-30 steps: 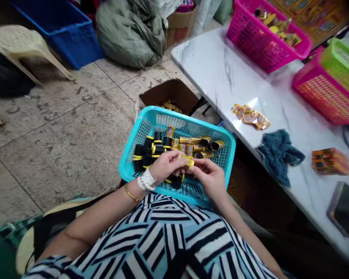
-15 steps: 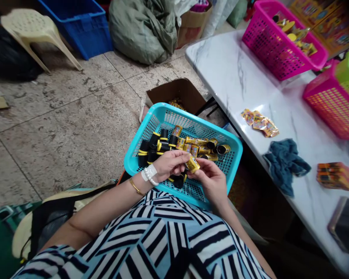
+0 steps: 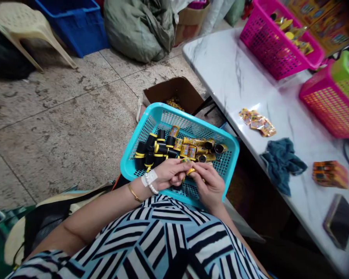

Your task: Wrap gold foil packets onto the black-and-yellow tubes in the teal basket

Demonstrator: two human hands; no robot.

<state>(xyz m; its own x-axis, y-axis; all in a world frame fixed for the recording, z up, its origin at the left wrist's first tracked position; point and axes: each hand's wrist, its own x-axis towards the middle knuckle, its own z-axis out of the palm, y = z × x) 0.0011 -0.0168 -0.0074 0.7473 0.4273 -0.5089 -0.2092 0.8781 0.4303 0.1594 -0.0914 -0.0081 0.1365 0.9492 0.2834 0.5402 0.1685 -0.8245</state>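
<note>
Two hands pinch one small yellow-wrapped piece (image 3: 190, 171) at the frame's centre.
Left hand (image 3: 169, 173) and right hand (image 3: 209, 186) press fingertips together around it, over a turquoise basket (image 3: 231, 170) of black and yellow-wrapped cylinders (image 3: 189, 151).

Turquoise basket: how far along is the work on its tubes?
Gold-wrapped tubes in the basket, at right, look done. A small yellow item is in hand, pinched between left hand and right hand. Black tubes with yellow ends, on the left, show no wrapper and seem left to do.
</note>
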